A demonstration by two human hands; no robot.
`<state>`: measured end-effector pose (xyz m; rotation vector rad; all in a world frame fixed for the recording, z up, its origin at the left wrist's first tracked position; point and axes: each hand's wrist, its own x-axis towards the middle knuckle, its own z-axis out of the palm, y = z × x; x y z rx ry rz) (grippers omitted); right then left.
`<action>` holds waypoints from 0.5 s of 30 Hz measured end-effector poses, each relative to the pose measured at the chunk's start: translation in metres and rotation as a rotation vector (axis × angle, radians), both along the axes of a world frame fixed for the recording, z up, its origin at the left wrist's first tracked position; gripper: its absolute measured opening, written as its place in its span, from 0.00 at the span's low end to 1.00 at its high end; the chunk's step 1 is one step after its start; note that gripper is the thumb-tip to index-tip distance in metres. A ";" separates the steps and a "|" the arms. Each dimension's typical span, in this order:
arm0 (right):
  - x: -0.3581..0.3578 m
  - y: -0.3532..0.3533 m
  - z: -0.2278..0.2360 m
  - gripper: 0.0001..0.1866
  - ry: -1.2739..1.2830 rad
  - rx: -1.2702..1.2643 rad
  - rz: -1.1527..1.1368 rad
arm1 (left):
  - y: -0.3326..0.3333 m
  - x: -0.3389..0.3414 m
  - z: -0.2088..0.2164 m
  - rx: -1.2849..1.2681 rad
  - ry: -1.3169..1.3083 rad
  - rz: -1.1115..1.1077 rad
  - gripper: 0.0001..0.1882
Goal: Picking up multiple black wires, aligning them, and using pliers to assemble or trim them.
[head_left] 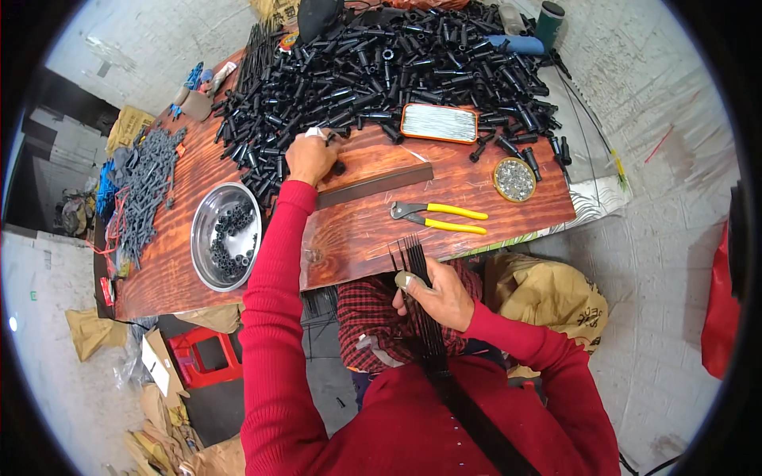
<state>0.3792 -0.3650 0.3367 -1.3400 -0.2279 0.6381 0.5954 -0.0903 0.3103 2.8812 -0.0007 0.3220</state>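
Observation:
My left hand (pixel 312 159) is at the front edge of a large pile of black tubular parts (pixel 373 71), its fingers curled. A white wrap (pixel 316 132) shows at its fingertips, and dark pieces lie close around them. What those fingers grip is hidden. Near the table's front edge, my right hand (pixel 444 297) is closed around a bundle of thin black rods (pixel 421 305). The rods point up and away, with their tips fanned apart. A grey-green cover (pixel 406 280) sits on my right thumb.
On the wooden table (pixel 341 246) lie a dark bar (pixel 373 186), yellow-handled pliers (pixel 444 217), and an orange-rimmed tray (pixel 439 123) of pale thin pins. A round tub (pixel 514 179) holds small metal bits; a steel bowl (pixel 198 262) holds black rings. Grey parts (pixel 147 190) are heaped left.

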 end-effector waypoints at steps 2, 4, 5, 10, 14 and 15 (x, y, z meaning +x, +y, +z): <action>0.001 0.001 0.002 0.12 -0.009 -0.004 0.019 | -0.002 0.003 0.002 0.005 -0.109 0.036 0.12; 0.001 0.003 0.002 0.14 0.023 0.016 0.012 | -0.014 0.011 0.005 -0.087 -0.214 0.064 0.11; 0.002 0.003 0.002 0.14 0.020 0.016 0.010 | -0.020 0.015 0.007 -0.168 -0.163 0.071 0.13; 0.001 0.003 -0.005 0.15 0.028 0.058 -0.008 | -0.032 0.031 -0.006 -0.097 -0.032 0.141 0.21; 0.005 -0.002 -0.004 0.16 0.064 -0.001 -0.006 | -0.036 0.027 -0.003 0.034 -0.040 0.074 0.23; 0.005 -0.001 -0.005 0.16 0.046 0.012 0.008 | -0.032 0.025 0.000 0.128 -0.016 0.065 0.22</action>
